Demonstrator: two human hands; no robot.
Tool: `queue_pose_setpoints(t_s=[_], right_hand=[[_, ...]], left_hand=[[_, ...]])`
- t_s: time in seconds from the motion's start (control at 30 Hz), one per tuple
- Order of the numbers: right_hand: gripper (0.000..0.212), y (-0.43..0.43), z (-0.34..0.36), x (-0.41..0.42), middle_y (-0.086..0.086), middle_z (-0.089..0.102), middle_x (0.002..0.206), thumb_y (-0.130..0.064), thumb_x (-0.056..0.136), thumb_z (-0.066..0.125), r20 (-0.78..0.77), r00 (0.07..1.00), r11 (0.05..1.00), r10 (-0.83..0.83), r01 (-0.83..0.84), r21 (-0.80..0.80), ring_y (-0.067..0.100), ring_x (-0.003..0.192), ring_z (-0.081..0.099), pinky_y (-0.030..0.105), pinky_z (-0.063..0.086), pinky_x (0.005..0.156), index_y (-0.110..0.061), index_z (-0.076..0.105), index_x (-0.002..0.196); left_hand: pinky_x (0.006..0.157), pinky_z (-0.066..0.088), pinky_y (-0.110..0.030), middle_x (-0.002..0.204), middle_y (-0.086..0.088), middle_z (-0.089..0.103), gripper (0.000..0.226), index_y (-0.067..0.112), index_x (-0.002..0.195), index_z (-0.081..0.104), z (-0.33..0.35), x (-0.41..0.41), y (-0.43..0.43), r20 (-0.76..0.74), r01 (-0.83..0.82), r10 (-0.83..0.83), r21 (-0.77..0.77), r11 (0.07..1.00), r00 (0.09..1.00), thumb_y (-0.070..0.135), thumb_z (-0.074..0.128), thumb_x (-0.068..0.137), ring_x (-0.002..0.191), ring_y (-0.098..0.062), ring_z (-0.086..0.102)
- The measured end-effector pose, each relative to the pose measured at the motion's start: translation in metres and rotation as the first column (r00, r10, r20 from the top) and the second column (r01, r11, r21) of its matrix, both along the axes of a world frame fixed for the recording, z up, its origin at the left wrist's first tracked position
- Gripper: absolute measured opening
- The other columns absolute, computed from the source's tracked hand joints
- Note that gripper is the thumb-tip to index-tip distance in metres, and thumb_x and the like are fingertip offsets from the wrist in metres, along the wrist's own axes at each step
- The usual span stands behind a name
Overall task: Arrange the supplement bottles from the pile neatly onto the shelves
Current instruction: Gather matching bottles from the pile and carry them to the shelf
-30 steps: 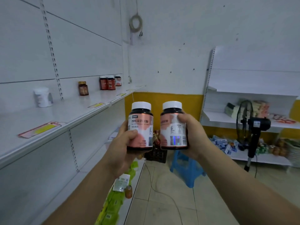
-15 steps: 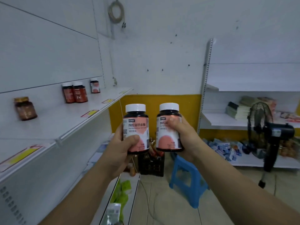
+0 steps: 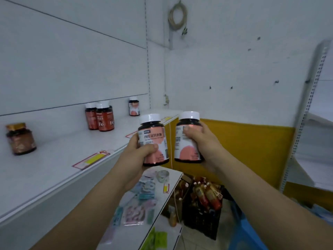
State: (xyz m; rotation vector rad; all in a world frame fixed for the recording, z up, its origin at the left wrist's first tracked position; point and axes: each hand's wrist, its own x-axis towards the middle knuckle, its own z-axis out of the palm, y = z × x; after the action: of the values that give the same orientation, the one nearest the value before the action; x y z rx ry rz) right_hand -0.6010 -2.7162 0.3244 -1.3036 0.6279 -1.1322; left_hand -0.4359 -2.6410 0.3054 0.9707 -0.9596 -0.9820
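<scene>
The left hand [image 3: 138, 156] has its fingers [image 3: 150, 147] clamped on the left bottle [image 3: 154, 139], the right hand [image 3: 203, 141] on the right bottle [image 3: 187, 141], both up in the air beside the shelf [image 3: 63, 159]. Next, I think, stand them by the pink bottle [image 3: 134, 107] there

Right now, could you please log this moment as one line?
left hand: grips pink-label bottle | right hand: grips second pink-label bottle | both cap-up, not yet shelved | matching bottle stands on shelf

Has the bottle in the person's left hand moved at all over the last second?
Yes. The held bottle in the left hand has travelled forward along the shelf, and is now nearer the lone pink-labelled bottle standing near its far end.
</scene>
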Motion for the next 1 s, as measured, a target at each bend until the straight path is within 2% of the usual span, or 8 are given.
queue_pose_setpoints(t_s=[0.13,0.27,0.43,0.57,0.7,0.87,0.93,1.0], right_hand=[[0.035,-0.075,0.007,0.054,0.007,0.068,0.098,-0.018,0.087,0.064,0.002,1.0,0.997,0.023,-0.023,-0.067,0.022,0.079,0.07,0.04,0.058,0.069,-0.022,0.051,0.119],[0.024,-0.143,0.013,0.096,0.008,0.071,0.092,-0.016,0.092,0.051,0.051,0.991,0.993,0.12,-0.118,-0.028,0.023,0.081,0.069,0.047,0.057,0.08,-0.018,0.054,0.115],[0.028,-0.211,0.021,0.125,0.008,0.069,0.091,-0.017,0.089,0.049,0.079,0.974,0.975,0.213,-0.207,-0.074,0.023,0.082,0.066,0.045,0.054,0.08,-0.013,0.053,0.117],[0.043,-0.254,0.024,0.146,0.004,0.07,0.085,-0.024,0.068,0.055,0.064,0.945,0.945,0.32,-0.313,-0.096,0.02,0.078,0.067,0.04,0.055,0.075,-0.015,0.055,0.11],[0.021,-0.299,0.022,0.163,0.001,0.069,0.082,-0.014,0.089,0.048,0.068,0.897,0.895,0.437,-0.425,-0.133,0.017,0.074,0.066,0.031,0.053,0.066,-0.016,0.054,0.109],[0.019,-0.371,0.026,0.181,0.005,0.067,0.091,-0.016,0.095,0.046,-0.034,0.815,0.8,0.578,-0.575,-0.172,0.018,0.076,0.067,0.034,0.052,0.071,-0.018,0.053,0.112],[0.027,-0.402,0.029,0.185,0.008,0.068,0.097,-0.012,0.092,0.052,-0.109,0.791,0.769,0.602,-0.611,-0.188,0.02,0.078,0.069,0.036,0.054,0.069,-0.016,0.051,0.119],[0.031,-0.432,0.03,0.189,0.009,0.067,0.106,-0.012,0.089,0.059,-0.189,0.795,0.767,0.576,-0.606,-0.212,0.023,0.089,0.068,0.041,0.056,0.079,-0.02,0.051,0.118]], left_hand=[[0.089,0.053,-0.046,0.109,-0.009,0.067,0.04,0.023,0.111,0.055,0.007,0.039,-0.054,0.094,-0.175,0.175,-0.006,0.984,0.98,-0.003,0.062,0.082,0.096,-0.026,0.066],[0.089,0.054,-0.044,0.108,-0.006,0.069,0.046,0.022,0.116,0.052,0.016,0.063,-0.11,0.116,-0.276,0.279,-0.041,0.96,0.953,-0.003,0.066,0.08,0.097,-0.024,0.067],[0.087,0.055,-0.045,0.111,-0.007,0.067,0.064,0.023,0.132,0.043,0.026,0.076,-0.162,0.071,-0.361,0.364,-0.048,0.931,0.929,-0.003,0.067,0.079,0.097,-0.024,0.068],[0.086,0.055,-0.044,0.108,-0.007,0.068,0.062,0.02,0.131,0.044,0.026,0.083,-0.188,0.103,-0.437,0.437,-0.026,0.899,0.894,-0.005,0.066,0.079,0.095,-0.024,0.068],[0.079,0.057,-0.037,0.106,-0.006,0.068,0.061,0.021,0.131,0.046,0.026,0.083,-0.215,0.094,-0.52,0.519,-0.009,0.854,0.85,-0.005,0.066,0.079,0.092,-0.022,0.069],[0.091,0.053,-0.042,0.113,-0.003,0.064,0.059,0.034,0.123,0.047,0.029,0.078,-0.258,0.233,-0.626,0.612,-0.015,0.779,0.756,0.003,0.07,0.079,0.098,-0.021,0.067],[0.089,0.053,-0.039,0.111,-0.005,0.064,0.061,0.034,0.126,0.044,0.033,0.075,-0.281,0.269,-0.669,0.641,0.015,0.743,0.719,0.003,0.07,0.079,0.097,-0.022,0.066],[0.086,0.053,-0.035,0.109,-0.006,0.063,0.063,0.031,0.127,0.044,0.037,0.073,-0.306,0.324,-0.702,0.653,0.05,0.71,0.684,0.001,0.07,0.079,0.096,-0.021,0.065]])
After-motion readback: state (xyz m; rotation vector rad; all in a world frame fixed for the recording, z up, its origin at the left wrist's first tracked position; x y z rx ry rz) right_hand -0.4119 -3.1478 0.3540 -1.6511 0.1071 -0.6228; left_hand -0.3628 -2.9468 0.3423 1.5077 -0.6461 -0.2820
